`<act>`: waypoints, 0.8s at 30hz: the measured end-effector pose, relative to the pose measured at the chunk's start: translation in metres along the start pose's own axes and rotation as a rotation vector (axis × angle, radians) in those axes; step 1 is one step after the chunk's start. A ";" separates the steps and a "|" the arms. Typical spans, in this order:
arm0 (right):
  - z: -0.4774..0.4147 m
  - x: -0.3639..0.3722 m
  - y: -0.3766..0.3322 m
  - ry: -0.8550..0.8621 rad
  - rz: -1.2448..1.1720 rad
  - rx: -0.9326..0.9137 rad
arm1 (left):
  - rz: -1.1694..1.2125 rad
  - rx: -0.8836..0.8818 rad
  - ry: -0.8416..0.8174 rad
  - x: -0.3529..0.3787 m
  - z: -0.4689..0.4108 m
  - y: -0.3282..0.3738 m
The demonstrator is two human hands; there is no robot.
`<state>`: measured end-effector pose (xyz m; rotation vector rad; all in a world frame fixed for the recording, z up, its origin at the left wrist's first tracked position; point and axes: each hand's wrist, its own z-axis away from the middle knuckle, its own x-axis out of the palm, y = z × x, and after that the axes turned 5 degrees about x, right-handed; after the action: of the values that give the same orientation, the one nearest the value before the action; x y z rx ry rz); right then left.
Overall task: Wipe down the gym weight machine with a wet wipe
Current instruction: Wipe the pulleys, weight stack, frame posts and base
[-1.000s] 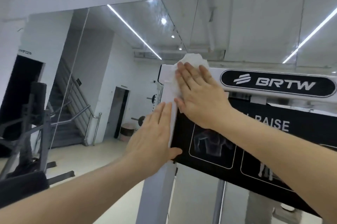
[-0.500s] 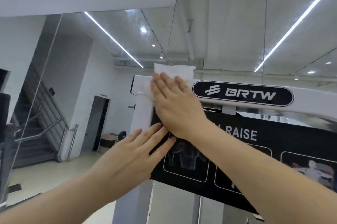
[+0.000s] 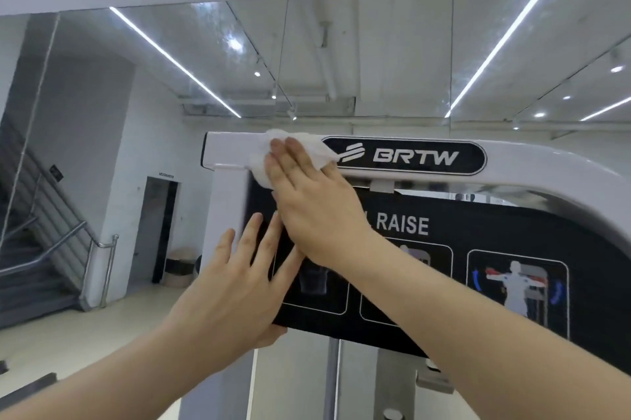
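Head view, looking up at the top of a gym weight machine [image 3: 532,173]. The machine's white upper crossbar runs from the picture's centre toward 3 o'clock, where it curves downward. A black oval badge [image 3: 409,156] reading "BRTW" sits on the bar. Directly below hangs a black instruction placard [image 3: 478,248] with the partly covered word "RAISE" and framed exercise diagrams.

The right hand [image 3: 314,201] reaches in from 4 o'clock. It lies flat, fingers extended and together, and presses a crumpled white wet wipe [image 3: 307,149] against the crossbar, just left of the badge. The wipe is pinned under the fingers rather than enclosed by them; its edges show above and on both sides of the fingertips, and its right edge touches the badge's left end.

The left hand [image 3: 232,286] comes in from 7 o'clock. It is spread open, fingers apart, with the palm against the placard's lower left corner; the thumb curls under the placard's bottom edge. It carries nothing. Its fingertips lie just below the right hand's wrist.

A white upright post [image 3: 227,214] descends from the crossbar's left end, behind the left hand. Toward 9 o'clock, a staircase [image 3: 37,248] with a metal handrail rises against the wall. A dark doorway [image 3: 164,228] stands between staircase and machine. Mirror panels [image 3: 368,43] and strip lights occupy the field from 10 to 2 o'clock.
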<state>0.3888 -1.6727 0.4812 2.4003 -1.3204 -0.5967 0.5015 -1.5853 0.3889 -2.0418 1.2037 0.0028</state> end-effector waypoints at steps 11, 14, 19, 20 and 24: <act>0.034 -0.044 0.100 0.023 0.031 0.401 | 0.047 0.086 -0.020 -0.013 -0.030 0.018; 0.039 -0.026 0.080 0.006 0.030 0.162 | 0.030 0.073 -0.051 -0.011 -0.028 0.019; 0.099 -0.055 0.152 -0.009 0.049 0.492 | 0.042 0.063 -0.100 -0.029 -0.038 0.020; 0.098 -0.057 0.156 0.021 0.051 0.531 | 0.027 0.071 -0.104 -0.035 -0.044 0.020; 0.080 -0.036 0.121 0.039 0.047 0.256 | -0.015 0.207 -0.101 -0.065 -0.082 0.039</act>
<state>0.2441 -1.7112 0.4776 2.5566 -1.5122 -0.3851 0.4071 -1.5961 0.4475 -1.8479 1.0797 -0.0252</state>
